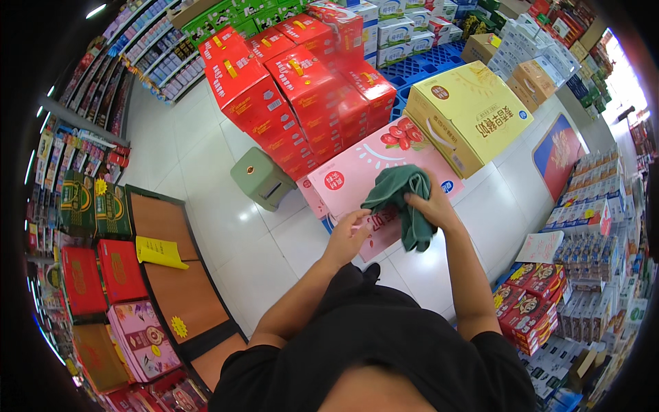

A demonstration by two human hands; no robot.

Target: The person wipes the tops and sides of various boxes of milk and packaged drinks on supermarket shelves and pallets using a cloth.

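Note:
A crumpled green cloth (401, 198) hangs from my right hand (437, 203), whose thumb and fingers close on its right side. Below the cloth is a pink carton (355, 154) printed with red dates, lying with its broad face up. My left hand (350, 237) is over the carton's near left edge, fingers bent. Its fingertips are beside the cloth's left corner; whether they pinch it I cannot tell. The cloth hides part of the carton's printing. A yellow carton (471, 113) with a carry handle stands just beyond, to the right.
Red gift cartons (304, 77) are stacked behind the pink carton. A green plastic stool (260, 177) stands on the tiled floor to the left. Blue pallets (422, 67) lie farther back. At left is a display stand (177, 293) with boxes; stacked drink packs (530, 309) line the right.

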